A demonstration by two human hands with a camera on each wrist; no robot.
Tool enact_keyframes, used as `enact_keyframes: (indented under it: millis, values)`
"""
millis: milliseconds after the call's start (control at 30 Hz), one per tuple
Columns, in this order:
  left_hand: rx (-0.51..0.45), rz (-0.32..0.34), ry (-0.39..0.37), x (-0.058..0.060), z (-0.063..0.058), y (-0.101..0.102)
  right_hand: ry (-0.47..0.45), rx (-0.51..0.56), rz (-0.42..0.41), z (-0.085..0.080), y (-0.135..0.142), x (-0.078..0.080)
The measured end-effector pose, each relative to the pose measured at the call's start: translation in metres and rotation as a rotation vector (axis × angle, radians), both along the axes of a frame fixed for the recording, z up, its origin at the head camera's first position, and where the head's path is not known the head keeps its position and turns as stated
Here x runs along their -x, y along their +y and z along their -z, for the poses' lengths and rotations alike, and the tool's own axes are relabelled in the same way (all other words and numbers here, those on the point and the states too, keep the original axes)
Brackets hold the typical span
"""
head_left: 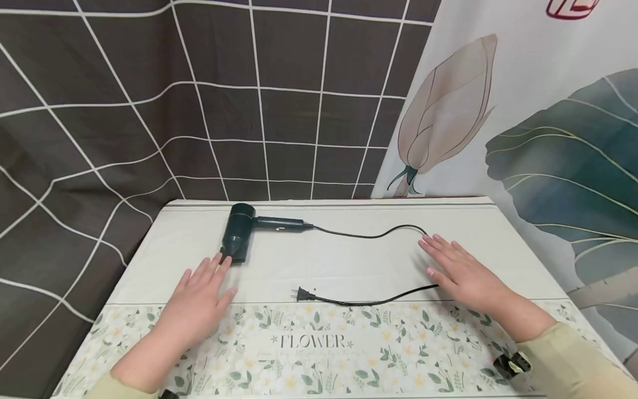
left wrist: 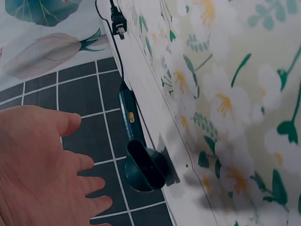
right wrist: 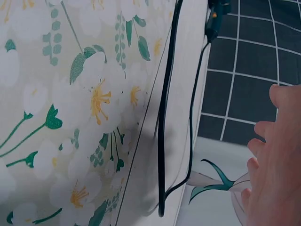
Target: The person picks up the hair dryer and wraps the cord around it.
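Left fingers (head_left: pixel 222 270), right fingers (head_left: pixel 433 249): straight, parted, holding nothing
Hair dryer (head_left: pixel 238 228): just beyond left fingers
Nozzle mouth (left wrist: pixel 146 165): left wrist view only
Cord bend (right wrist: pixel 162 202): near right fingers, hidden in head view

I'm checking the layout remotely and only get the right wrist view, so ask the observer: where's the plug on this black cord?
Observer: The plug lies on the tablecloth, nearer the person than the hair dryer.
Operator: Is a hand close to the hair dryer?
Observer: Yes, the left hand; I can't tell whether they touch.
Operator: Any lettering around?
Observer: The word FLOWER is printed on the tablecloth.
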State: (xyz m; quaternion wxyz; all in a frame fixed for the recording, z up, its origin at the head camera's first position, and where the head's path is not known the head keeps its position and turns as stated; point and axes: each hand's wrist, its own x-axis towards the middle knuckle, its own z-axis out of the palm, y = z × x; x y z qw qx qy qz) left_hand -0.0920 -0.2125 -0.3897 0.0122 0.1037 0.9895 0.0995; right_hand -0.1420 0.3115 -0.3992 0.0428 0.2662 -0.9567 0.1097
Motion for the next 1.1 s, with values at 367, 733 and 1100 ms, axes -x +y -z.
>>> enact_keyframes:
  millis: [367, 733, 1100]
  values:
    - [-0.112, -0.018, -0.022, 0.012, -0.009, -0.009, -0.034, 0.035, 0.007, -0.009, -0.015, 0.006]
    - [-0.373, -0.215, -0.194, 0.064, -0.01, -0.014, -0.096, -0.02, 0.058, -0.003, -0.055, 0.059]
    - [-0.427, -0.279, -0.285, 0.116, -0.009, -0.016, -0.097, -0.092, 0.023, 0.002, -0.091, 0.107]
